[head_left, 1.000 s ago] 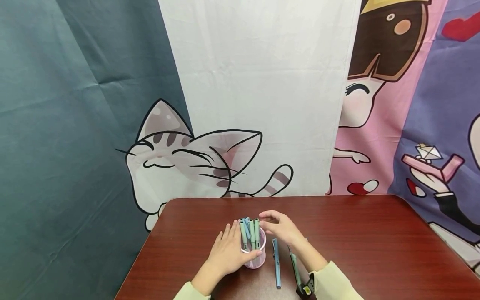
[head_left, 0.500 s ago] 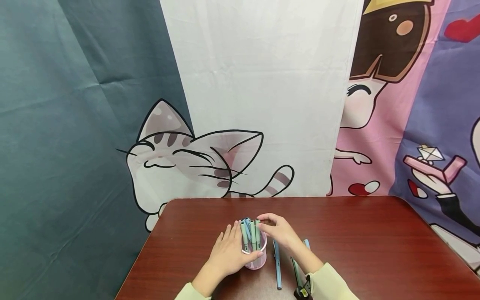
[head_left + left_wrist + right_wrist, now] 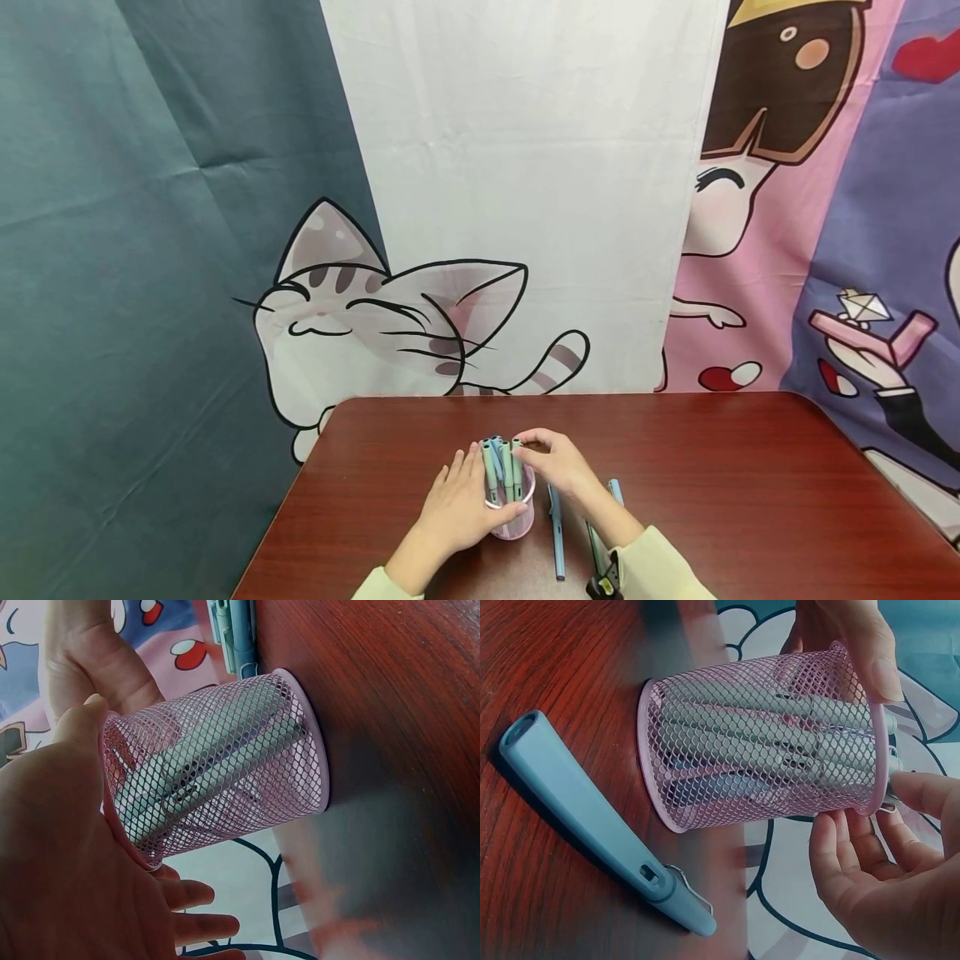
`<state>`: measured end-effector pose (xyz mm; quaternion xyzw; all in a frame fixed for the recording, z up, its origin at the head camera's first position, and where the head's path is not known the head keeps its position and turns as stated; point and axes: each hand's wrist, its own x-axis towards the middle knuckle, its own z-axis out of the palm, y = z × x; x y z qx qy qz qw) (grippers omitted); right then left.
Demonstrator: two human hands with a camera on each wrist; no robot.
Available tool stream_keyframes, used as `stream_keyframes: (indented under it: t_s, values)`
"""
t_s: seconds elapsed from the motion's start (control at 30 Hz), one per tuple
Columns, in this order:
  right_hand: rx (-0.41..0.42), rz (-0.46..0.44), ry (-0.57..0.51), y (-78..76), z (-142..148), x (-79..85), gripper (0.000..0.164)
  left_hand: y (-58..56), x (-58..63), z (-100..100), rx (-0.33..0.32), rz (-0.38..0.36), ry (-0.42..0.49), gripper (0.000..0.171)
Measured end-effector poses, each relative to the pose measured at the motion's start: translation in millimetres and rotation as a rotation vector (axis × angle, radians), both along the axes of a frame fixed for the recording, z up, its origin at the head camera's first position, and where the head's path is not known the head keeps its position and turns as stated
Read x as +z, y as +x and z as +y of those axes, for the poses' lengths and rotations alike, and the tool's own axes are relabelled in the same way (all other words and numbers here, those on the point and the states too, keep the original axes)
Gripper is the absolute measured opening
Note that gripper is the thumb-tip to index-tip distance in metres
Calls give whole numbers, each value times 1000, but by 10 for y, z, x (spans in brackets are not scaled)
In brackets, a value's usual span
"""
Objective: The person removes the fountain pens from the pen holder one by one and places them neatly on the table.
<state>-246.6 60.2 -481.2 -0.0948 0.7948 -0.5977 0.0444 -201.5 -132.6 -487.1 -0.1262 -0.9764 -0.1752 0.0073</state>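
A pink mesh pen holder [image 3: 517,527] stands upright on the table with several green and blue pens inside. My left hand [image 3: 453,504] holds it from the left, thumb across the front of the rim, fingers extended along the far side. At its right, my right hand [image 3: 558,462] pinches the top of a green pen [image 3: 517,475] standing in the holder. In the right wrist view, the thumb and fingers of that hand [image 3: 900,862] meet at the pen tops by the rim. The left wrist view shows the pens through the mesh [image 3: 225,765].
A blue pen [image 3: 557,542] lies on the brown table [image 3: 712,500] right of the holder. A green pen [image 3: 595,542] and another blue pen [image 3: 615,490] lie partly hidden by the right forearm. A cartoon-printed cloth [image 3: 525,208] hangs behind the table.
The right hand has shifted slightly left and down, its fingertips coming onto the green pen's top. The left hand stays on the holder.
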Motion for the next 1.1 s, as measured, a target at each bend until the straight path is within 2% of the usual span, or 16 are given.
stream_keyframes:
  t_s: [0.23,0.7,1.1]
  values:
    - [-30,27,24,-14,-16,34,22,0,-13,-3,2,14,2,121]
    - [-9,66,-64,41,53,309,25,16,-21,-5,10,-5,37,120]
    - [-74,103,-107,23,97,438,26,22,-22,-5,12,1,50,121]
